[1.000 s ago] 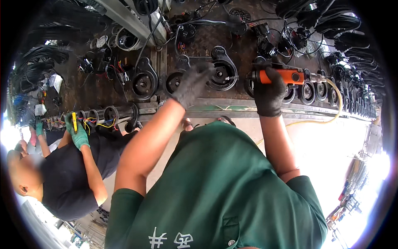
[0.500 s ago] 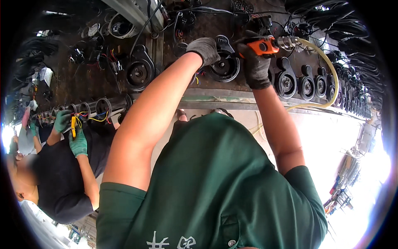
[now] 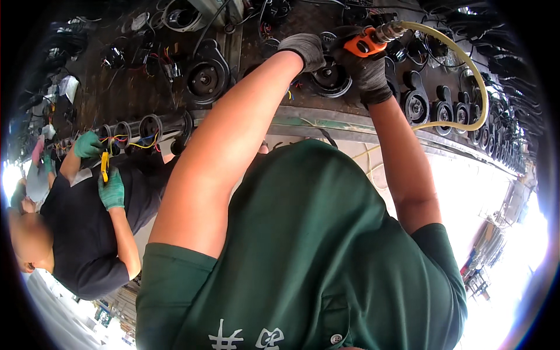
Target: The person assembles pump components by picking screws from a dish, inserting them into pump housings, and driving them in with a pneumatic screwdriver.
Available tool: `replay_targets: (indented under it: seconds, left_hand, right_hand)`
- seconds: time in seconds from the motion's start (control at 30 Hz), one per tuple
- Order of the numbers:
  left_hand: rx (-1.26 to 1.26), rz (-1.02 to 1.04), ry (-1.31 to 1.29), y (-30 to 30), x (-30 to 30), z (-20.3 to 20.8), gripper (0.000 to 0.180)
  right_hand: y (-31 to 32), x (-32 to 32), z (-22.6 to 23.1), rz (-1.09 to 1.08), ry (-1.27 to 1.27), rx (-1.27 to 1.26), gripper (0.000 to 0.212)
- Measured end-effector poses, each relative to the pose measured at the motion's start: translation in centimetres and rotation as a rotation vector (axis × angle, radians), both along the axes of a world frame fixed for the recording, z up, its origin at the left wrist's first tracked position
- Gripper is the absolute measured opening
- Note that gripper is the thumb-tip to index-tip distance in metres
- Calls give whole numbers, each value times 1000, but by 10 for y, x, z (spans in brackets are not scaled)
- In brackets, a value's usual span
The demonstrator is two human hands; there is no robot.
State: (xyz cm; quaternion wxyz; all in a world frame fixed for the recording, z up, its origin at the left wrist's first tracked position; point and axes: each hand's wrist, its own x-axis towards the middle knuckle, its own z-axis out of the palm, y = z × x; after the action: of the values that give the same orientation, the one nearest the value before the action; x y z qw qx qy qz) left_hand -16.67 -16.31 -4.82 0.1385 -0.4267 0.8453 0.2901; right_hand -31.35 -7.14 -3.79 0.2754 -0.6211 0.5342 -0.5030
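My left hand [image 3: 306, 51], in a dark grey knit glove, is closed at the left rim of a black round housing [image 3: 331, 81] with a narrow neck. Its fingertips are mostly hidden. In my right hand [image 3: 368, 69], also gloved, is an orange air-powered tool [image 3: 364, 44], gripped by its body just above and right of that housing. A yellowish air hose [image 3: 479, 79] runs from the tool's metal coupling and loops down on the right. The tool's working end is hidden behind my hand.
A similar black housing [image 3: 207, 79] lies left of my forearm. Several more line the bench edge [image 3: 315, 118] to the right, starting with one housing [image 3: 416, 106]. Wires and motor parts lie behind. At left, a co-worker's green-gloved hand [image 3: 111, 189] holds a yellow tool [image 3: 105, 167].
The whole view has shifted, so the bench sits higher and farther right. Against the housing, my right hand and the orange tool have come slightly closer. My left hand stays at the housing.
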Motion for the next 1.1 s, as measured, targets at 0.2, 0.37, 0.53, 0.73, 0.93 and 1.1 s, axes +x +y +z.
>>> replay_targets:
  seconds: [0.2,0.37,0.53,0.73,0.93,1.1]
  left_hand:
    - [-64,-8,49,2,3,-3,40]
    - [-57,0,41,4,3,-4,41]
    - [-153,41,206,13,15,-6,42]
    - [451,647,1131,61,58,-23,30]
    - [1021,953,1331,127,70,3,16]
    - [1008,967,1258,148,63,13,20]
  right_hand:
    - [-2,-2,2,-86,84,-104,30]
    - [-2,-3,2,-93,113,-96,32]
    - [7,-10,13,-70,-346,-30,25]
    - [55,-13,67,16,-942,-9,35]
    - [80,-6,65,43,-1325,80,45]
    - [85,-5,56,114,-1386,41,46]
